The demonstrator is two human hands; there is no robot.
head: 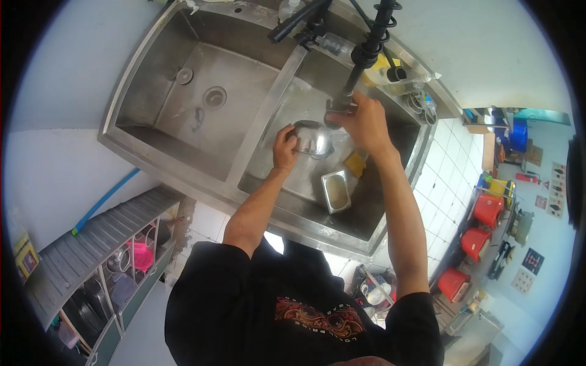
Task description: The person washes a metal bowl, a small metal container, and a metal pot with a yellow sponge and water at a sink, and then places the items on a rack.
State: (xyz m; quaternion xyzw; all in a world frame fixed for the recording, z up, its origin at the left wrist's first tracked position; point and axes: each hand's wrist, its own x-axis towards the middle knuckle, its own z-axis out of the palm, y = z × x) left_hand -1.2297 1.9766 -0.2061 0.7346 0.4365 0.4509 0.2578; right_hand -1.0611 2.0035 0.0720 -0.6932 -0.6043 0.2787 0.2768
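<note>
My left hand point(286, 148) grips the rim of a shiny metal bowl point(314, 138), tilted on its side over the right basin of a steel double sink point(293, 169). Around the head of a black spring-hose sprayer point(341, 105), just above the bowl, my right hand point(366, 121) is closed. Water seems to run from the sprayer onto the bowl. On the basin floor below lie a yellow sponge point(355, 164) and a small rectangular metal pan point(336, 192) with cloudy liquid in it.
The left basin point(219, 123) has a drain point(214, 98) and a loose round strainer point(185, 76). Bottles point(336, 45) and a wire item point(415, 101) line the back ledge. A black faucet spout point(293, 25) reaches over the divider. A slatted rack point(105, 242) stands at lower left.
</note>
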